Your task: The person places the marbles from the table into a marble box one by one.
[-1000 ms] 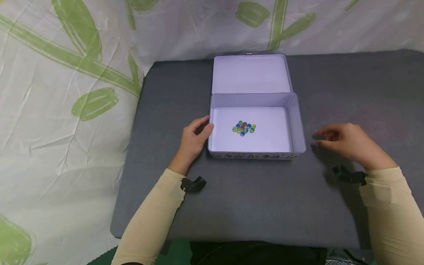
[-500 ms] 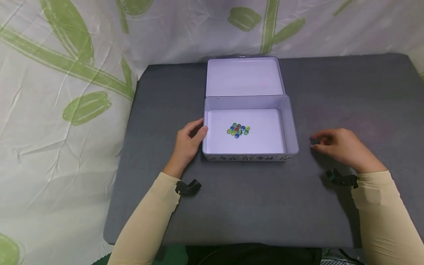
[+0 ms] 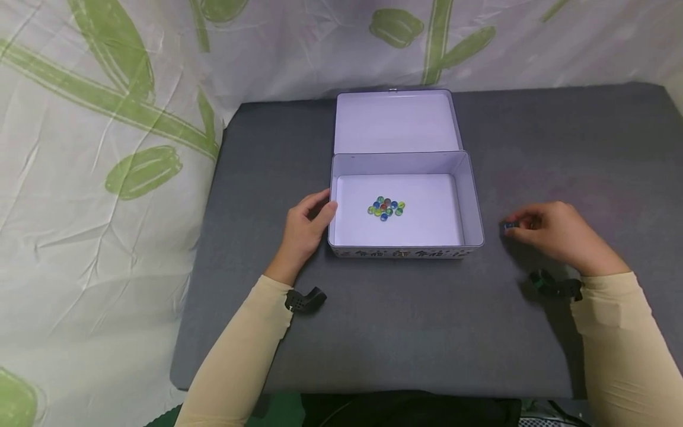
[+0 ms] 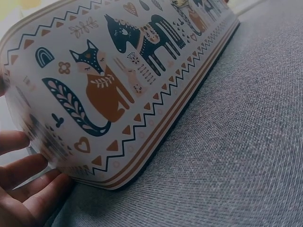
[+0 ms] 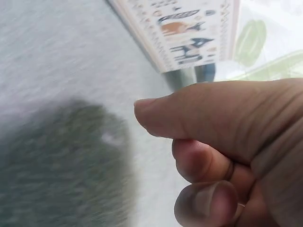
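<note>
An open tin box (image 3: 427, 230) with a white inside stands on the grey table, its lid (image 3: 397, 121) laid back. Several coloured glass marbles (image 3: 383, 217) lie clustered on its floor. Against the box's left wall rests my left hand (image 3: 303, 232), thumb at the rim. Its fingers (image 4: 28, 177) touch the outer wall near a corner in the left wrist view. To the right of the box, my right hand (image 3: 557, 234) pinches a small blue glass marble (image 3: 510, 225) low over the table. In the right wrist view the thumb partly hides this glassy thing (image 5: 206, 73).
The grey cloth-covered table (image 3: 405, 320) reaches around the box on all sides. A white sheet with green leaf prints (image 3: 299, 47) hangs behind and to the left. The box's outside (image 4: 147, 61) carries fox and horse drawings.
The head view has shifted slightly. The blue thing between my right fingertips shows more clearly now. My left hand and the box keep their places.
</note>
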Available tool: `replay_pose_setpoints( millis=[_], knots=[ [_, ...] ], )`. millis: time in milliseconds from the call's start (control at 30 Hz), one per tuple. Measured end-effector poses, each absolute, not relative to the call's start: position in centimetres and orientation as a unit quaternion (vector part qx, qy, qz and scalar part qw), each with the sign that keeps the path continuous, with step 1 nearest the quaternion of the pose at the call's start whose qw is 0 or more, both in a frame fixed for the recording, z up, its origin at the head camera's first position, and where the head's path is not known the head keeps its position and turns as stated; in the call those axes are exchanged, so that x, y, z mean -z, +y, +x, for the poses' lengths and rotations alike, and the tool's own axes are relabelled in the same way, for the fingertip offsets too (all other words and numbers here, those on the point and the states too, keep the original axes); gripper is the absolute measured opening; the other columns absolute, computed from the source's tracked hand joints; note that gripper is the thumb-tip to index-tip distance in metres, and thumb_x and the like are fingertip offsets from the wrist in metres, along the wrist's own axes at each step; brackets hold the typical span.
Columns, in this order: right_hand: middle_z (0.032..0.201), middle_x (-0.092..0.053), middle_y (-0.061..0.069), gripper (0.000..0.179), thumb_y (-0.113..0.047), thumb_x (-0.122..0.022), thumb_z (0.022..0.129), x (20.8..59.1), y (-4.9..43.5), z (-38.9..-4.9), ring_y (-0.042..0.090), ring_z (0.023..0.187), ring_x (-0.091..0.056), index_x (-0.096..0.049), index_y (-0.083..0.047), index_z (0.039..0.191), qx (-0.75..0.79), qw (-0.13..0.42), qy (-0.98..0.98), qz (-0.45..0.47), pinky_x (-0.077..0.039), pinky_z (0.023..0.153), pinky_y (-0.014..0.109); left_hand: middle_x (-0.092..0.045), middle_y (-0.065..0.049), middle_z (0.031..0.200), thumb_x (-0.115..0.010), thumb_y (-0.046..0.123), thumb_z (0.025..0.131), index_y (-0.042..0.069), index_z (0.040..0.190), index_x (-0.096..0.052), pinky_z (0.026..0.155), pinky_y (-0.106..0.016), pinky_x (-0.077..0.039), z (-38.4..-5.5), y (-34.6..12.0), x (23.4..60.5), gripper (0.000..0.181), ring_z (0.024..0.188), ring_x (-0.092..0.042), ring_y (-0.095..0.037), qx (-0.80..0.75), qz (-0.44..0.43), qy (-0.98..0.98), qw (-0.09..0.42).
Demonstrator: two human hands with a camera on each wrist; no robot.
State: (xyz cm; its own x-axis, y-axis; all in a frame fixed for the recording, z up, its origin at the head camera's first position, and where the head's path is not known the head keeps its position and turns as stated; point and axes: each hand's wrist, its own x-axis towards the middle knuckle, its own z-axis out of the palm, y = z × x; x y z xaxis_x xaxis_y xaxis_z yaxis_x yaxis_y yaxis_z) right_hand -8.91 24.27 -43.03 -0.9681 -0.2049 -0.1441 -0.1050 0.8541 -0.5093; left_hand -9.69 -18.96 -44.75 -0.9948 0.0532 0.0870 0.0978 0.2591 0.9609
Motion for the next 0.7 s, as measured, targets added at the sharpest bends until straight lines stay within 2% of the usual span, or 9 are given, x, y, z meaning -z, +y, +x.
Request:
replay_pose_setpoints(
  millis=[333, 700],
  knots=[
    [0.079, -0.062, 0.004, 0.023, -0.023, -0.075, 0.087, 39.8, 23.0, -10.3, 0.011, 0.062, -0.049, -0.073, -0.007, 0.104, 0.263, 0.103, 0.955, -0.085, -0.037, 0.053, 0.026, -0.06, -0.025, 0.125, -0.063, 0.013, 0.095, -0.008, 0.131, -0.057, 0.098, -0.043, -0.044, -9.7, -19.0, 45.0, 0.042, 0.113, -0.055, -0.031, 0.608, -0.047, -0.792, 0.014],
    [0.079, -0.063, 0.003, 0.019, -0.022, -0.075, 0.087, 37.2, 20.3, -11.7, 0.011, 0.065, -0.052, -0.074, -0.011, 0.103, 0.263, 0.048, 0.955, -0.129, -0.039, 0.057, 0.02, -0.06, -0.024, 0.125, -0.062, 0.012, 0.094, -0.008, 0.13, -0.057, 0.097, -0.041, -0.045, -9.8, -19.0, 45.1, 0.041, 0.113, -0.056, -0.031, 0.611, -0.052, -0.79, 0.017]
  ],
)
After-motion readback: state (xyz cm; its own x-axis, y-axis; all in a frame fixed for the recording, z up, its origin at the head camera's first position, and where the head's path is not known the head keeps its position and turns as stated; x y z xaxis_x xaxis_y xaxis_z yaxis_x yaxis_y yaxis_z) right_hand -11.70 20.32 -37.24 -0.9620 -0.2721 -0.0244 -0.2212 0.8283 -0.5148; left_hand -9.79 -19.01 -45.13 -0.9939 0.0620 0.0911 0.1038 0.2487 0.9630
